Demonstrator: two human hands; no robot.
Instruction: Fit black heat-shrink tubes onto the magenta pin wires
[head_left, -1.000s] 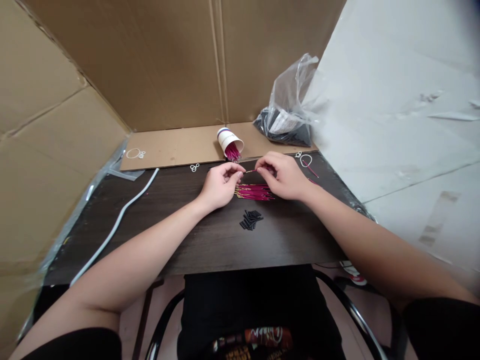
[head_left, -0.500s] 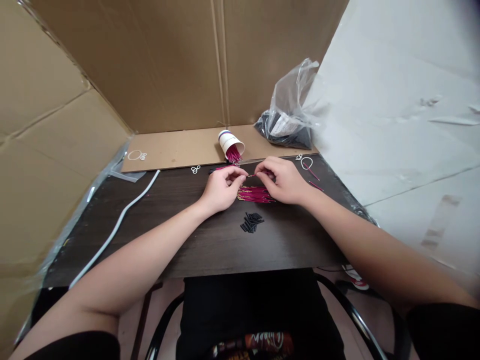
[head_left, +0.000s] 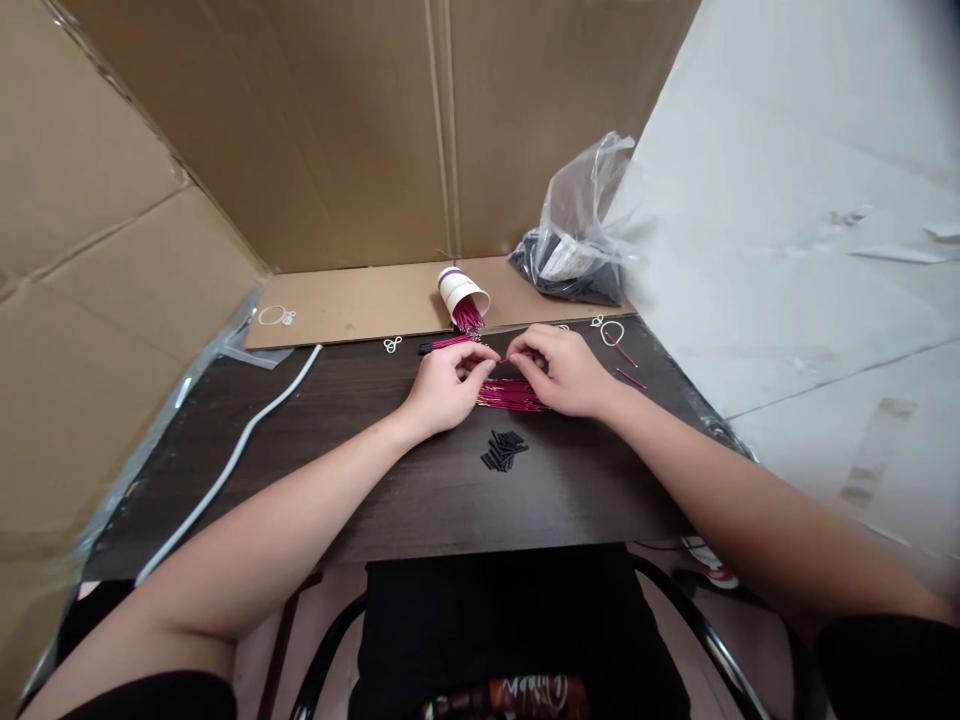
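Over the dark table, my right hand (head_left: 564, 370) pinches a thin dark red wire (head_left: 504, 360) between thumb and fingertips. Facing it, my left hand (head_left: 448, 388) is closed in a pinch at the other end of that wire; what sits between its fingertips is too small to make out. Just below the hands lies a bundle of dark red wires (head_left: 511, 394) with light tips, partly covered by both hands. Nearer to me is a small pile of short black tubes (head_left: 503, 451). More red wires with black ends (head_left: 442, 344) lie behind my left hand.
A tipped paper cup (head_left: 452, 287) holding red wires lies on a cardboard strip (head_left: 352, 305). To its right stands a clear plastic bag (head_left: 574, 260) of black pieces. White rubber bands (head_left: 613, 333) and two loose wires (head_left: 631, 378) lie right; a pale tube (head_left: 240, 450) lies left.
My fingertips have come a little closer together, so less of the wire shows between them. The view has tilted slightly; the things on the table lie as before.
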